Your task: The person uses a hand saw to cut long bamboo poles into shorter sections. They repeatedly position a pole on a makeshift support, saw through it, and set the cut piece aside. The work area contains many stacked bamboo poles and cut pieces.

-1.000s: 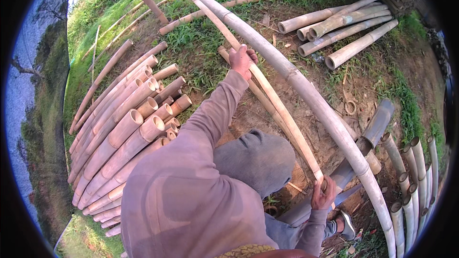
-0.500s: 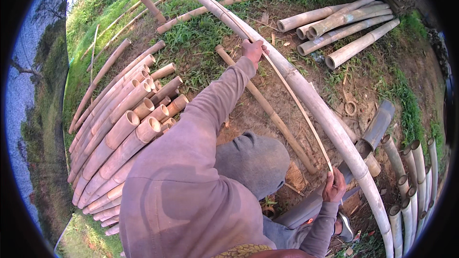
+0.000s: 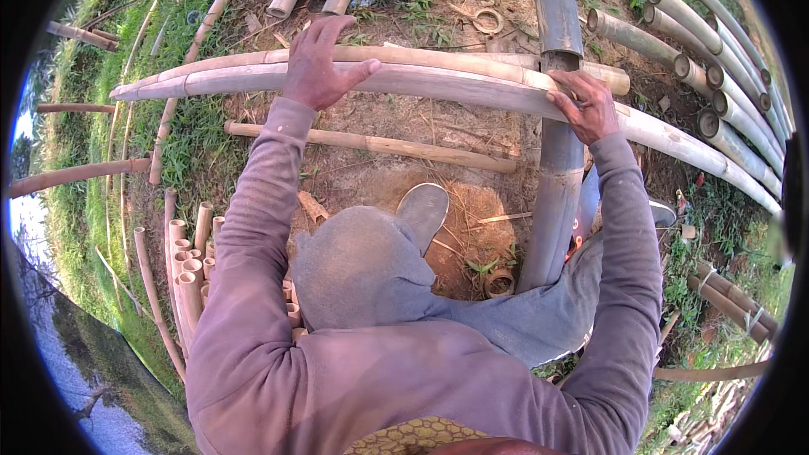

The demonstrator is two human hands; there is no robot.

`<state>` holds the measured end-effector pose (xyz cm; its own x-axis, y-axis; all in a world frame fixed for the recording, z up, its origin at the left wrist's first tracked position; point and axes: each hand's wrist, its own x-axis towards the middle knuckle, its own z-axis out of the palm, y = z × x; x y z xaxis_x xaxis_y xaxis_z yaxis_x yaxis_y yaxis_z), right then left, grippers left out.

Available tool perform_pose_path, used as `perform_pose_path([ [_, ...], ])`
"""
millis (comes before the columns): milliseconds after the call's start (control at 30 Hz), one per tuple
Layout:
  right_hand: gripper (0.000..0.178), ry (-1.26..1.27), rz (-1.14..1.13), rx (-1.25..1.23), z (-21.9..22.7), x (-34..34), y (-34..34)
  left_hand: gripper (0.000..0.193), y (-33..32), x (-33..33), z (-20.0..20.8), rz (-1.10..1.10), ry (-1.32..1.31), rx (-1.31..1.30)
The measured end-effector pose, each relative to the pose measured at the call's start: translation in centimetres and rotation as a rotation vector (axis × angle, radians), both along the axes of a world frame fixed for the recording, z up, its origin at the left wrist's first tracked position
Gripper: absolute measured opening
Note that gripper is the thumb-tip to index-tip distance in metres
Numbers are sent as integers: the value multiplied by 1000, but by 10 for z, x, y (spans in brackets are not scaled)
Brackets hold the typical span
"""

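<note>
Left hand [image 3: 318,63]: I'm pressing it, fingers spread, on the split bamboo strip [image 3: 438,84].
Right hand [image 3: 583,104]: I'm clamping it over the same strip.
Strip: lying crosswise over the upright grey bamboo post [image 3: 552,194].

A long split bamboo pole [image 3: 455,84] runs crosswise in front of me, with my left hand [image 3: 318,63] on it left of centre and my right hand [image 3: 586,105] on it further right. Just behind it lies a second pole [image 3: 438,56], touching it. The long pole crosses over a half-round bamboo trough [image 3: 552,160] that runs away from me under my right hand. Nearer me a thinner pole [image 3: 371,144] lies on the ground. A stack of cut bamboo ends [image 3: 190,265] sits to my left, and more poles [image 3: 725,76] lie at the right
</note>
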<state>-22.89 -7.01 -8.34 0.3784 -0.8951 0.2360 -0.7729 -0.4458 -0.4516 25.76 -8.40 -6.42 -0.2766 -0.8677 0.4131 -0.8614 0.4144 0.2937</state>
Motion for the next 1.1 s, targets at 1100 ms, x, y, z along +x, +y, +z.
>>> perform_pose_path([
  [1100,49,-100,-1103,532,-290,-159,277,70,-20,-92,-23,-285,-487,457],
])
